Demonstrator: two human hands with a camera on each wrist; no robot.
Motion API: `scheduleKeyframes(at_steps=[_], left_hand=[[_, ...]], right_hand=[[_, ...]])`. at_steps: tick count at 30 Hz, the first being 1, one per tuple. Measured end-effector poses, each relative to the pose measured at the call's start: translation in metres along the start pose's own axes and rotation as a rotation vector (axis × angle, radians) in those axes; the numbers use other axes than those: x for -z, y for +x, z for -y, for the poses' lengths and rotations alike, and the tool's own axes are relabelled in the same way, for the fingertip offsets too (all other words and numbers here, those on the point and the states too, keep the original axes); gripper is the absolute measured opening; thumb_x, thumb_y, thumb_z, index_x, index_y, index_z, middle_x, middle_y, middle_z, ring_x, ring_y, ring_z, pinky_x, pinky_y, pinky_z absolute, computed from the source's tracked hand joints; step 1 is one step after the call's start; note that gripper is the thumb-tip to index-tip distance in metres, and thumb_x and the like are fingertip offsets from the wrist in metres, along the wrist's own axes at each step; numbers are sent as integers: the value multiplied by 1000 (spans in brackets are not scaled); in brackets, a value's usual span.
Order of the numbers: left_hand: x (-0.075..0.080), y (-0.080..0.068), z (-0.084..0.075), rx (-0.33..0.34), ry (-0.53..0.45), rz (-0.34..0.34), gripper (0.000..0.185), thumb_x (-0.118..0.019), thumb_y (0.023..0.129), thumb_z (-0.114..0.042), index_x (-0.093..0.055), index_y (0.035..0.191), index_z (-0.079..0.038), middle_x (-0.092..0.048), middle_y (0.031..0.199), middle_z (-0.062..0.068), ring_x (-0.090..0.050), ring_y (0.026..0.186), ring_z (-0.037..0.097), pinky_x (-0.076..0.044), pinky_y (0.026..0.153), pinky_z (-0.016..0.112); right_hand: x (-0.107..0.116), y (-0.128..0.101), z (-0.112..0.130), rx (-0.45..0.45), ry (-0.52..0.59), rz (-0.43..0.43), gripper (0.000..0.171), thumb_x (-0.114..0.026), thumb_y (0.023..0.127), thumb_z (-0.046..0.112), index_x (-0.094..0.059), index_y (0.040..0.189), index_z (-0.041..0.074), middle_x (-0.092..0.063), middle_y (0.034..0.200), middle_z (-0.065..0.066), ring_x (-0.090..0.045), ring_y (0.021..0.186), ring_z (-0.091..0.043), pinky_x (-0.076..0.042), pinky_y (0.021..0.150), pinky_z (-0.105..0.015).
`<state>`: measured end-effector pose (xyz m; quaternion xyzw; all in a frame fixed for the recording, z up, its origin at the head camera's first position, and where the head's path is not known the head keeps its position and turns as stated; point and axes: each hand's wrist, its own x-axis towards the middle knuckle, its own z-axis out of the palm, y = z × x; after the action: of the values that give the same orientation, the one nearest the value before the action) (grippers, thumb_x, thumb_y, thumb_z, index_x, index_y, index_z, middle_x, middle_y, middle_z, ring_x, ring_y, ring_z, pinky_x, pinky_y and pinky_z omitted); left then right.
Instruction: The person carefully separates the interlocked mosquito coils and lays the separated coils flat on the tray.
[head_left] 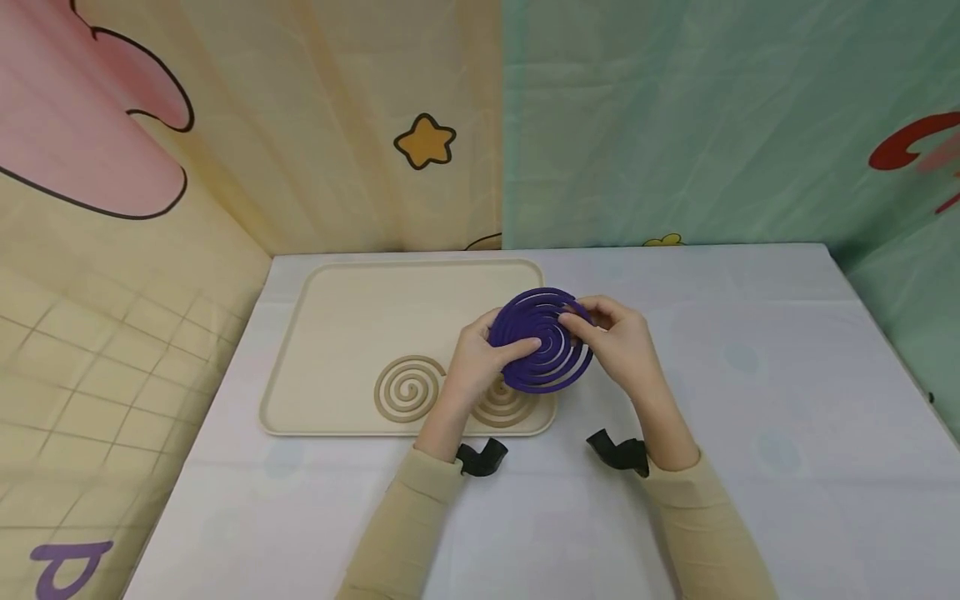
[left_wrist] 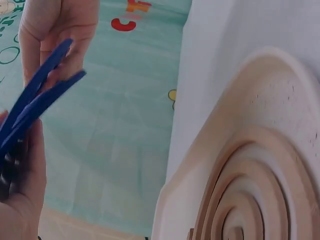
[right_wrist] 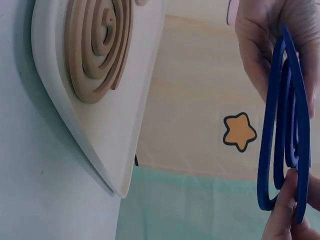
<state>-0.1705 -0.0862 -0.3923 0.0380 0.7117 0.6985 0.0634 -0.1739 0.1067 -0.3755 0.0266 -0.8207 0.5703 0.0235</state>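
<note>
Head view gives you the whole layout: your left hand [head_left: 480, 354] and right hand [head_left: 618, 342] both pinch the purple spiral coil [head_left: 542, 340], held in the air over the near right corner of the beige tray [head_left: 337, 308]. Left grip: thumb curled onto the coil's face. Right grip: fingertips closed on its right rim.

Wrist views show what the head view can't: the coil edge-on, w/ thin flat bands spreading apart in layers, so it's flexible. Right wrist view shows a tan spiral [right_wrist: 97, 42] lying on the tray, raised ridges, matte.

Head view has two tan spirals, the left one [head_left: 409, 388] clear, the other [head_left: 504, 402] partly under your left hand.

Tray has rounded corners and a low lip. White tabletop [head_left: 750, 375] lies open right of the tray; fabric walls close off far and both sides.
</note>
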Motion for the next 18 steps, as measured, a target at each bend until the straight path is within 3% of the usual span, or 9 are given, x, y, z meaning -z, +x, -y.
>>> scheduleKeyframes(at_steps=[5, 7, 12, 15, 18], left_hand=[[-7, 1, 0, 35, -283, -36, 49, -71, 84, 2, -57, 131, 4, -63, 129, 23, -65, 113, 25, -53, 98, 33], [-8, 1, 1, 28, -312, -67, 46, -70, 84, 3, -58, 129, 6, -64, 126, 24, -67, 108, 22, -54, 95, 32], [-2, -1, 2, -17, -127, -113, 37, -76, 83, -7, -67, 118, 2, -72, 112, 19, -70, 95, 16, -57, 87, 29], [2, -1, -1, -44, -12, -89, 35, -78, 82, -11, -70, 115, 0, -73, 108, 17, -71, 94, 17, -57, 86, 29], [4, -1, -2, -31, 63, -20, 36, -78, 83, -14, -70, 116, -2, -74, 108, 16, -72, 94, 21, -58, 84, 30]], right_hand=[[-5, 0, 0, -55, 174, -71, 27, -71, 91, 18, -64, 107, -3, -64, 75, 12, -61, 69, -2, -54, 69, -15], [-7, 0, 0, -67, 221, -72, 24, -71, 91, 17, -64, 105, -2, -64, 73, 14, -61, 68, -2, -55, 69, -16], [-8, 0, 0, -79, 238, -14, 26, -70, 92, 15, -62, 106, -5, -65, 74, 13, -64, 70, -2, -56, 71, -18], [-6, 1, 0, -54, 192, 23, 27, -70, 92, 14, -62, 108, -7, -67, 80, 10, -64, 72, -1, -56, 72, -17], [-4, 2, 1, -4, 91, 41, 28, -70, 91, 15, -64, 110, -5, -70, 92, -2, -64, 77, 0, -54, 74, -15]])
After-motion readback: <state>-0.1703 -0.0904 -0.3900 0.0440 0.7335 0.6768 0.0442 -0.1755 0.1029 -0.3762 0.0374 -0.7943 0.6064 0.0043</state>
